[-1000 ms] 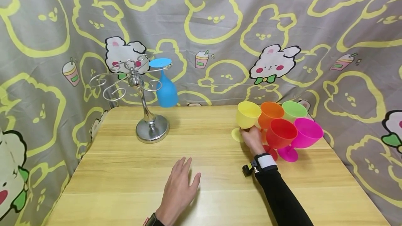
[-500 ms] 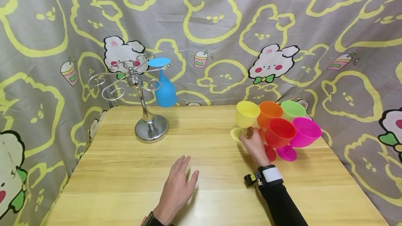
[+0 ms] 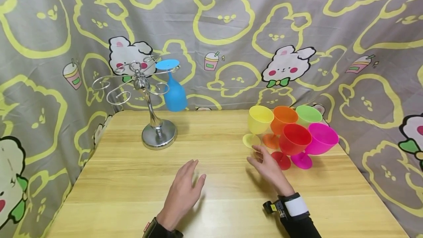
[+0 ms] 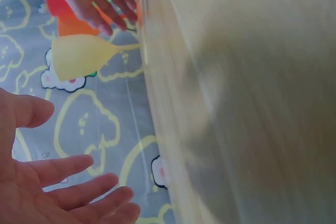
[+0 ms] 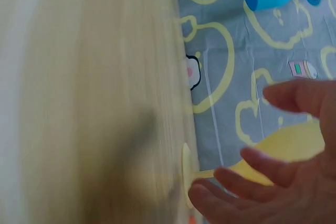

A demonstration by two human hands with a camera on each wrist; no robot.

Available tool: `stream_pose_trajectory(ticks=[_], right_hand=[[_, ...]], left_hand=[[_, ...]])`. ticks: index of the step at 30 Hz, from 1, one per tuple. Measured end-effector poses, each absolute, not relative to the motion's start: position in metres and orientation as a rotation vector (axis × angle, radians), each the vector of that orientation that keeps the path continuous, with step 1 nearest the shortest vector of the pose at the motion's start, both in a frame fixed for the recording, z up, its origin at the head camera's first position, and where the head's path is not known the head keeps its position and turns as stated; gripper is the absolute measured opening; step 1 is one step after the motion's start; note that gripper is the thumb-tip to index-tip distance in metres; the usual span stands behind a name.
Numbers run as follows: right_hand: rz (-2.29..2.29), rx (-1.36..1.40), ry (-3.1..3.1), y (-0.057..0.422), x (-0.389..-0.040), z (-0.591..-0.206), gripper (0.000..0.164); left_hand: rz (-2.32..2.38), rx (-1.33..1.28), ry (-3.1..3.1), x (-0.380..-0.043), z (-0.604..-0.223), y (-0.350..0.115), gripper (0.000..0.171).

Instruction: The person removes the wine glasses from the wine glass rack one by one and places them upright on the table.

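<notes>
My right hand [image 3: 269, 168] hovers above the table just in front of the yellow goblet [image 3: 260, 119], fingers loosely bent and holding nothing. That goblet stands upright at the left of a cluster. Beside it are an orange goblet [image 3: 285, 120], a green goblet [image 3: 308, 114], a red goblet [image 3: 295, 139] and a magenta goblet [image 3: 321, 139], all upright. My left hand [image 3: 181, 192] is held over the front middle of the table with its fingers relaxed and nothing in them. A blue goblet [image 3: 175, 96] hangs upside down by its foot from the metal rack [image 3: 152, 109].
The chrome rack has several curled wire arms [image 3: 119, 97] around its top and a round base [image 3: 159, 135] on the wooden table [image 3: 211, 216]. A patterned grey curtain [image 3: 228, 17] closes off the back and both sides.
My right hand has let go of the yellow goblet's stem and drawn back toward me. The goblet stays in place. My left hand has shifted slightly toward the front left.
</notes>
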State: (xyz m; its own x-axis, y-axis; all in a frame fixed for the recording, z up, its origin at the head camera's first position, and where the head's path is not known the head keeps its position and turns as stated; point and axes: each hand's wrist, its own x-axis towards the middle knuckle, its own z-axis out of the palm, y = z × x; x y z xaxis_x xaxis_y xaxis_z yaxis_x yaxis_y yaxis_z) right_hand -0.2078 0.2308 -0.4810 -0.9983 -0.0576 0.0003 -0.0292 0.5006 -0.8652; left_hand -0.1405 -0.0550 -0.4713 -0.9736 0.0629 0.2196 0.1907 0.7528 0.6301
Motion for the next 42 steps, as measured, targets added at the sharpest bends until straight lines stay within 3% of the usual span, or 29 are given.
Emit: stream_pose_trajectory(ticks=[7,16,32,42], right_hand=[[-1.272,-0.373,2.937,0.222,-0.189,-0.471,0.055],[-1.154,-0.470,3.006,0.220,-0.174,-0.466,0.054],[-1.112,-0.391,3.016,0.227,-0.162,-0.479,0.050],[-1.134,-0.411,3.010,0.225,-0.160,-0.475,0.051]], left_hand=[[-0.766,-0.296,-2.785,-0.149,-0.464,-0.064,0.059],[-0.429,-0.512,-2.641,-0.168,-0.430,-0.076,0.051],[-0.407,-0.687,-2.384,-0.210,-0.297,-0.079,0.037],[-0.644,-0.524,-2.730,-0.247,-0.205,-0.089,0.051]])
